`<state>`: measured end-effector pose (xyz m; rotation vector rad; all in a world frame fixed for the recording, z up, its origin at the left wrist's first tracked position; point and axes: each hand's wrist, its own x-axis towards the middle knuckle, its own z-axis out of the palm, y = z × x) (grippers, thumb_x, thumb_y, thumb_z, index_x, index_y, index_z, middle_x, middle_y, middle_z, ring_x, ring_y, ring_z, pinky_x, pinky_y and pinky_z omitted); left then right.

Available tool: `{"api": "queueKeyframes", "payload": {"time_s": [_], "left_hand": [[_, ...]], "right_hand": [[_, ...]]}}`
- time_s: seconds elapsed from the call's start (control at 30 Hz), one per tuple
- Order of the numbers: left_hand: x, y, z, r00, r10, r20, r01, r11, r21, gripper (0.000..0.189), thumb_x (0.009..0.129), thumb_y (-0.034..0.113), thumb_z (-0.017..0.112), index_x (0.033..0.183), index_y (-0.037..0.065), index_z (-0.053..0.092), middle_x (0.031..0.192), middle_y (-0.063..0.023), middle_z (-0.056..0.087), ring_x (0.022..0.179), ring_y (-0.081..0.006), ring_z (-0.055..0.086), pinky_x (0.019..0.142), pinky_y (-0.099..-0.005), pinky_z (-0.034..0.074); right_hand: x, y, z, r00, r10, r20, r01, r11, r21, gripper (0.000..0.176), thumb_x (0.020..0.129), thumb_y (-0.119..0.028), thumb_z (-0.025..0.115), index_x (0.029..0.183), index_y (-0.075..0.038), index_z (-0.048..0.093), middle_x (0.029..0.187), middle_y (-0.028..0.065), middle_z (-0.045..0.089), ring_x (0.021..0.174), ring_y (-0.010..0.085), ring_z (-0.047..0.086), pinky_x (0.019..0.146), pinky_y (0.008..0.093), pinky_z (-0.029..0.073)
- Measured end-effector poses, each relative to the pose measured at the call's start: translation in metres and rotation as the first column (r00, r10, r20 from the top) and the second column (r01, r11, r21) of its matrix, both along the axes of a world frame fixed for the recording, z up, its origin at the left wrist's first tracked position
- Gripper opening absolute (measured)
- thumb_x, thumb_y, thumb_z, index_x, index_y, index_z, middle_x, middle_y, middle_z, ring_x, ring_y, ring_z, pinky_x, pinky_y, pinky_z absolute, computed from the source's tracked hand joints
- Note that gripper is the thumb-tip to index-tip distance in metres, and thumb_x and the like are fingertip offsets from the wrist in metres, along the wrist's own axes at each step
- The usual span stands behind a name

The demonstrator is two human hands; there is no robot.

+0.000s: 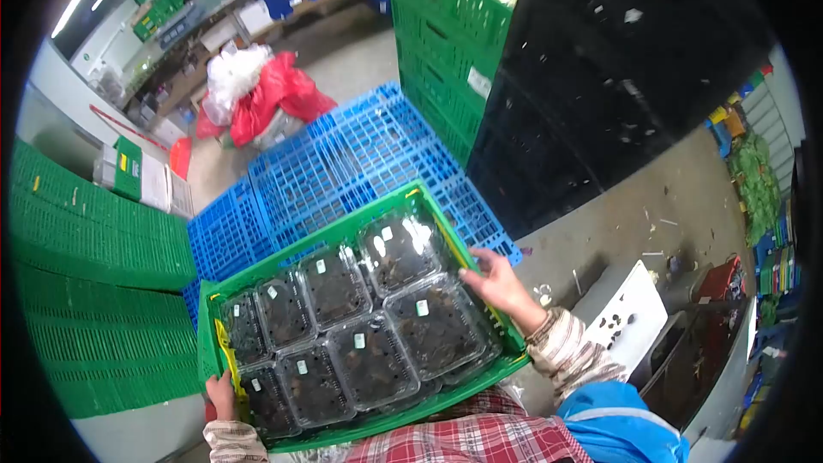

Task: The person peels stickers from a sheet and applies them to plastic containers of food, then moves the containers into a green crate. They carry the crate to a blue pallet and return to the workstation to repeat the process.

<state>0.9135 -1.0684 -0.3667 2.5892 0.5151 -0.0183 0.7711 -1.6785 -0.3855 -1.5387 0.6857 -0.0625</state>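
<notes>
My left hand (221,394) is closed around the left end of a green plastic crate (403,414), its fingers partly hidden by the side. On the opposite end, my right hand (504,287) grips the rim, thumb over the edge. Inside the crate lie two rows of clear plastic clamshell boxes (370,356), with more boxes beneath at the near side. Each visible top box holds dark contents that I cannot identify and carries a small pale label. The crate is tilted in view, in front of my body and over the near part of a blue plastic pallet (330,159).
Stacked green crates (94,291) rise at the left. Beyond the pallet stand taller green crates (446,51) with pale produce on top, beside a large black panel (609,77). Red and white plastic bags (266,94) lie behind. A white board (626,317) with dark pieces is at right.
</notes>
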Motion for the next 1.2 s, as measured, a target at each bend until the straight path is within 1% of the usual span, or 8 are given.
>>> {"api": "queueKeyframes", "payload": {"time_s": [0.23, 0.37, 0.6, 0.77, 0.83, 0.93, 1.07, 1.2], "left_hand": [[0.043, -0.141, -0.195, 0.956, 0.108, -0.273, -0.181, 0.949, -0.258, 0.016, 0.079, 0.018, 0.061, 0.075, 0.003, 0.055, 0.053, 0.0019, 0.044, 0.041, -0.0077, 0.038, 0.037, -0.0262, 0.026], [0.069, -0.213, -0.314, 0.974, -0.045, -0.224, 0.034, 0.998, -0.056, 0.031, 0.080, 0.026, 0.058, 0.079, -0.005, 0.061, 0.061, -0.0155, 0.059, 0.056, -0.0233, 0.056, 0.056, -0.0374, 0.042], [0.059, -0.264, -0.515, 0.951, -0.021, -0.309, -0.120, 0.896, -0.428, 0.024, 0.084, 0.023, 0.058, 0.078, 0.000, 0.055, 0.054, -0.0058, 0.053, 0.044, -0.0143, 0.051, 0.041, -0.0300, 0.040], [0.051, -0.279, -0.516, 0.933, -0.096, -0.347, -0.113, 0.836, -0.537, 0.026, 0.083, 0.022, 0.057, 0.086, -0.003, 0.052, 0.068, -0.0129, 0.059, 0.057, -0.0166, 0.059, 0.050, -0.0307, 0.048], [0.036, -0.265, -0.496, 0.941, -0.114, -0.320, 0.009, 0.949, -0.314, 0.030, 0.079, 0.019, 0.059, 0.099, -0.003, 0.055, 0.083, -0.0172, 0.063, 0.075, -0.0246, 0.061, 0.068, -0.0374, 0.048], [-0.005, -0.237, -0.450, 0.947, -0.114, -0.301, 0.005, 0.941, -0.339, 0.018, 0.076, 0.018, 0.059, 0.085, 0.002, 0.063, 0.088, -0.0189, 0.062, 0.083, -0.0335, 0.060, 0.074, -0.0380, 0.047], [-0.109, -0.168, -0.359, 0.949, -0.112, -0.295, -0.046, 0.875, -0.483, 0.023, 0.080, 0.025, 0.059, 0.083, 0.002, 0.061, 0.077, -0.0150, 0.062, 0.075, -0.0286, 0.060, 0.068, -0.0365, 0.046], [-0.234, -0.068, -0.274, 0.942, 0.165, -0.291, -0.295, 0.821, -0.488, 0.033, 0.080, 0.034, 0.055, 0.084, 0.002, 0.062, 0.080, -0.0209, 0.061, 0.077, -0.0375, 0.059, 0.068, -0.0432, 0.046]], "right_hand": [[0.064, -0.093, -0.238, 0.963, -0.074, -0.261, 0.036, 0.988, -0.148, 0.046, 0.073, -0.018, 0.069, 0.109, 0.005, 0.054, 0.063, 0.0045, 0.057, 0.052, 0.0098, 0.050, 0.047, 0.0261, 0.041], [0.090, -0.145, -0.344, 0.943, -0.179, -0.282, 0.192, 0.981, 0.018, 0.037, 0.079, -0.011, 0.062, 0.110, 0.006, 0.052, 0.069, 0.0072, 0.057, 0.044, 0.0092, 0.047, 0.038, 0.0244, 0.037], [0.115, -0.192, -0.455, 0.922, -0.075, -0.380, -0.009, 0.977, -0.215, 0.053, 0.075, -0.017, 0.065, 0.118, 0.009, 0.046, 0.100, 0.0165, 0.061, 0.089, 0.0195, 0.058, 0.077, 0.0289, 0.045], [0.079, -0.167, -0.495, 0.938, 0.040, -0.345, -0.226, 0.824, -0.520, 0.058, 0.077, -0.021, 0.065, 0.122, 0.007, 0.043, 0.106, 0.0201, 0.060, 0.096, 0.0241, 0.060, 0.083, 0.0322, 0.046], [0.048, -0.108, -0.474, 0.903, 0.146, -0.405, -0.360, 0.771, -0.525, 0.043, 0.076, -0.015, 0.065, 0.112, 0.003, 0.051, 0.097, 0.0179, 0.062, 0.085, 0.0243, 0.061, 0.074, 0.0356, 0.048], [-0.009, 0.009, -0.428, 0.833, 0.244, -0.496, -0.298, 0.954, -0.031, 0.013, 0.077, -0.008, 0.060, 0.086, 0.000, 0.054, 0.057, 0.0043, 0.053, 0.048, 0.0115, 0.048, 0.041, 0.0264, 0.037], [-0.039, 0.188, -0.337, 0.644, 0.525, -0.556, -0.281, 0.839, 0.466, 0.022, 0.083, -0.006, 0.055, 0.102, 0.004, 0.052, 0.077, 0.0133, 0.061, 0.058, 0.0195, 0.060, 0.046, 0.0292, 0.049], [-0.011, 0.328, -0.231, 0.278, 0.932, -0.234, -0.770, 0.362, 0.525, 0.034, 0.083, -0.012, 0.060, 0.111, 0.004, 0.051, 0.088, 0.0114, 0.062, 0.073, 0.0166, 0.062, 0.060, 0.0273, 0.050]]}}
